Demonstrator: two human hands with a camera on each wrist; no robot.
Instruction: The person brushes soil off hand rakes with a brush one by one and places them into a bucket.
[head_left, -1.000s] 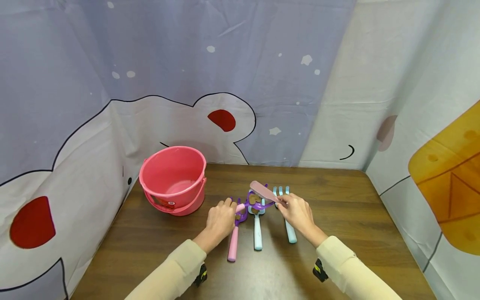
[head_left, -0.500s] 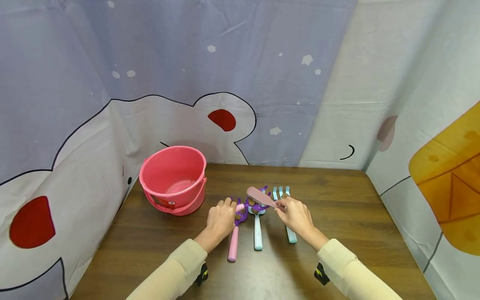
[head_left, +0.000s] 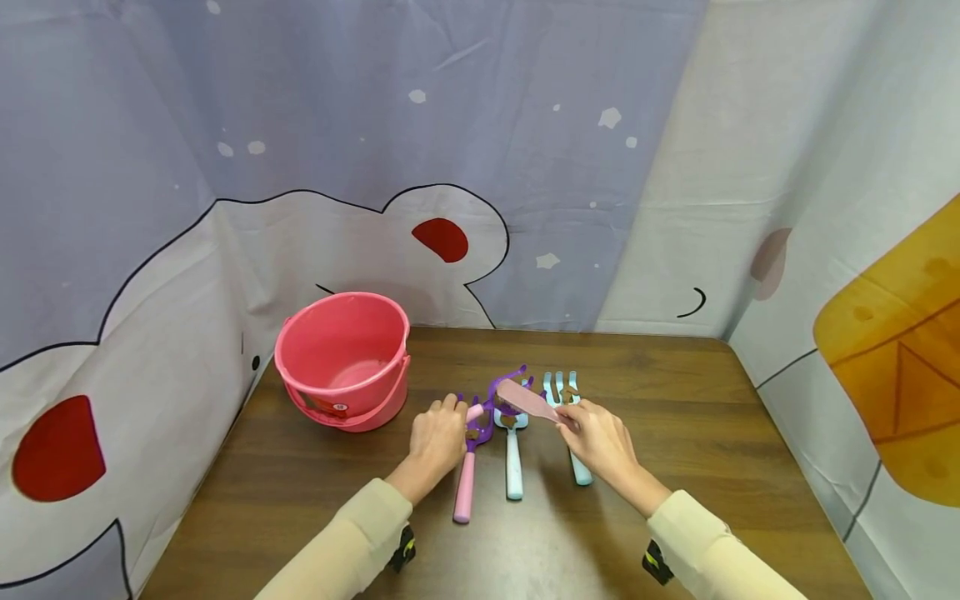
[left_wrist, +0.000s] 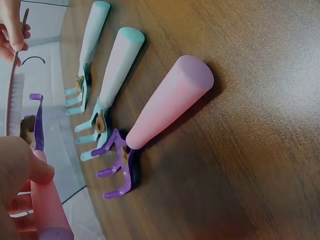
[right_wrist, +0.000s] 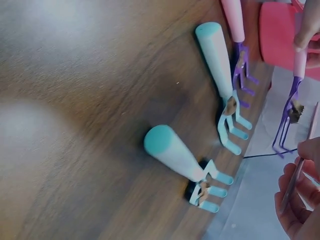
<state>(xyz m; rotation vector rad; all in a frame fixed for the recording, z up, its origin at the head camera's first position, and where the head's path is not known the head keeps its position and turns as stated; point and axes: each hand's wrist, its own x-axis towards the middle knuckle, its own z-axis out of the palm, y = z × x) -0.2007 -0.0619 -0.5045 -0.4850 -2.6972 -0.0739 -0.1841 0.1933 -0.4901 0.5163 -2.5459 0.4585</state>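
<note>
Pink bucket (head_left: pixel 330 337) stands far left; right of it, the left hand (head_left: pixel 438 433) has its grip wrapped round a raised pink-handled fork (left_wrist: pixel 49 204), judged light and stiff, best held back from the tines. Nearer, a second pink-handled fork (head_left: pixel 466 479) and a blue fork (head_left: pixel 513 462) lie on the desk (head_left: pixel 675 433). At right, the right hand (head_left: pixel 600 435) pinches a pink brush (head_left: pixel 527 401), likely rigid-backed, bristles facing the raised fork, contact unclear.

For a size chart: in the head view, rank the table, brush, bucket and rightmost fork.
Largest to smallest:
1. Table
2. Bucket
3. Brush and rightmost fork, unranked: the right hand hides part of each, and the brush, being raised, may look bigger.
</note>
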